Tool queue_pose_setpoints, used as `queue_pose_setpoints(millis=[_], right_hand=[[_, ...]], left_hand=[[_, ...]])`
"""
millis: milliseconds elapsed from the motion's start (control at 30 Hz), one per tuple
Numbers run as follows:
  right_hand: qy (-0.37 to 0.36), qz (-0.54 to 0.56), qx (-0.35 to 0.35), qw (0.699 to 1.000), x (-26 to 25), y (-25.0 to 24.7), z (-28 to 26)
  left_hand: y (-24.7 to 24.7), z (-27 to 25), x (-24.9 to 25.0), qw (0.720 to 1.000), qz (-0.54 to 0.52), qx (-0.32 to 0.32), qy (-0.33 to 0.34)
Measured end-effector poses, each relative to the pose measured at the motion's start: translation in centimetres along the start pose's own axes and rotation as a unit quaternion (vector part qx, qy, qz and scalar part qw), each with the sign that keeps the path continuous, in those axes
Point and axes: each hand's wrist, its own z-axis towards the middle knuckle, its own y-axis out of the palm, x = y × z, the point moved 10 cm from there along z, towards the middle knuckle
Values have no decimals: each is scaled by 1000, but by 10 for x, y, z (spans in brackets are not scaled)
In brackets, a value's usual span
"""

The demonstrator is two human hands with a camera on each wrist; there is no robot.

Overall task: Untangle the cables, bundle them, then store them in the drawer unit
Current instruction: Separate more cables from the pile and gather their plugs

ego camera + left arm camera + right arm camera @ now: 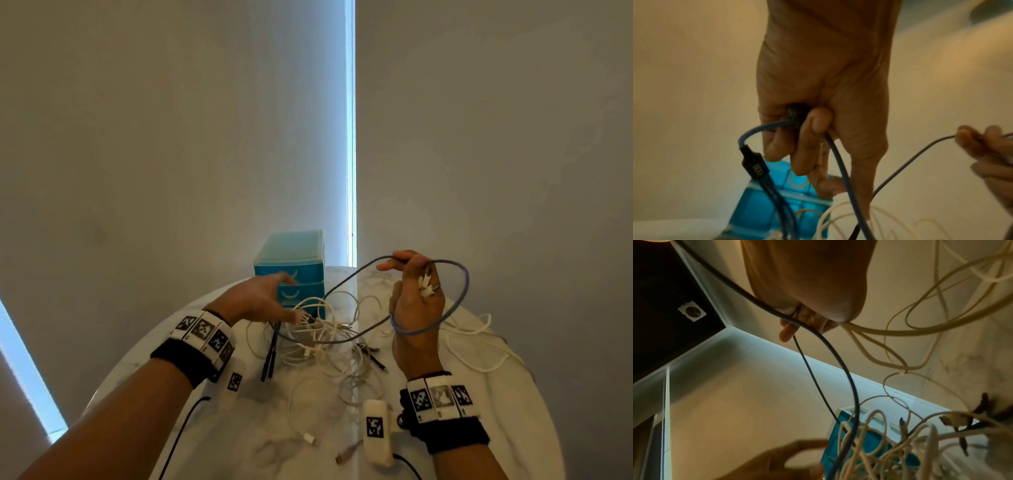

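Note:
A blue-grey cable (pixel 462 284) loops around my raised right hand (pixel 416 294), which pinches it between thumb and forefinger. Its lower fingers curl round white plugs (pixel 424 286). My left hand (pixel 270 301) grips the same cable (pixel 840 162) lower down, just above the tangle. The cable's black splitter end (pixel 754 164) dangles below that hand (pixel 818 73). A tangle of white cables (pixel 325 329) lies on the table's middle. The teal drawer unit (pixel 291 260) stands behind it, all drawers closed. In the right wrist view the dark cable (pixel 838 356) crosses my palm (pixel 807 280).
The round marble table (pixel 239 428) has its edge close on both sides. A loose white plug (pixel 310 439) and a USB plug (pixel 342 457) lie near the front. More white cable (pixel 479 342) trails to the right. A wall stands behind the table.

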Motion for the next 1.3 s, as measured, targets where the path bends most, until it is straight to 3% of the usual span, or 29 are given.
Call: queue_pose_setpoints(millis=[133, 233, 300, 367, 467, 600, 667, 733, 833, 1000, 1167, 1300], right_hand=[[-16, 43, -52, 998, -10, 16, -6], [-20, 83, -130, 988, -19, 40, -18], [-29, 64, -190, 979, -24, 55, -27], [-9, -3, -223, 975, -14, 64, -35], [83, -138, -212, 964, 22, 53, -40], [137, -340, -219, 904, 65, 23, -34], [162, -316, -158, 921, 62, 9, -28], [206, -221, -87, 949, 52, -2, -27], [235, -61, -100, 965, 36, 18, -37], [266, 56, -90, 958, 33, 33, -47], [268, 99, -34, 958, 37, 18, -37], [241, 87, 15, 966, 31, 7, -30]], left_hand=[[-15, -19, 68, 992, -48, 37, 110], [1, -12, 81, 993, -3, 40, 108], [2, -6, 77, 991, -67, 56, 103], [-15, -5, 66, 973, -165, 114, 112], [-45, -10, 32, 920, -315, 213, 97], [-64, -26, 4, 836, -475, 249, 116], [-69, -39, 8, 828, -480, 253, 140], [-68, -45, 19, 824, -487, 239, 165], [-62, -55, 50, 844, -442, 215, 215], [-35, -67, 103, 906, -273, 171, 275], [-8, -62, 99, 936, -202, 129, 257], [-9, -49, 72, 975, -77, 108, 177]])
